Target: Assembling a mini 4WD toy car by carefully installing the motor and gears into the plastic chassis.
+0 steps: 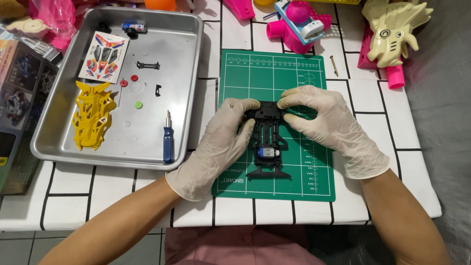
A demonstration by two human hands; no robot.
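Both gloved hands down on the black toy-car chassis [267, 142], lying flat on the green cutting mat [314, 191] in the middle of the counter [73, 206]; left hand [216, 147] curled along the chassis's left flank, fingers [248, 104] grasping its far end, right hand [328, 122] reaching in from the other side, fingers [289, 100] pinching the same far edge. Small silver motor [267, 153] seated near the close end, uncovered. Risk from here, as a judgement: too hard a squeeze at that far edge could flex the thin black frame or snap a clip, and a slip of a gloved fingertip could tip the chassis and shake the motor loose from its seat. Over to the left, a steel tray [194, 73] just beside the mat, carrying a yellow car body shell [92, 115], a blue-handled screwdriver [168, 140], small red gears [129, 80], a green gear [139, 104] and tiny black parts [147, 65], all easy to scatter with a knock of the left forearm. Sticker sheet [104, 56] in the tray's far left part, rectangular, white, printed in red, blue and yellow. Dark printed kit box [19, 88] at the counter's left edge, partly out of view. Pink and cream plastic toys [392, 34] along the far edge, well apart from the hands
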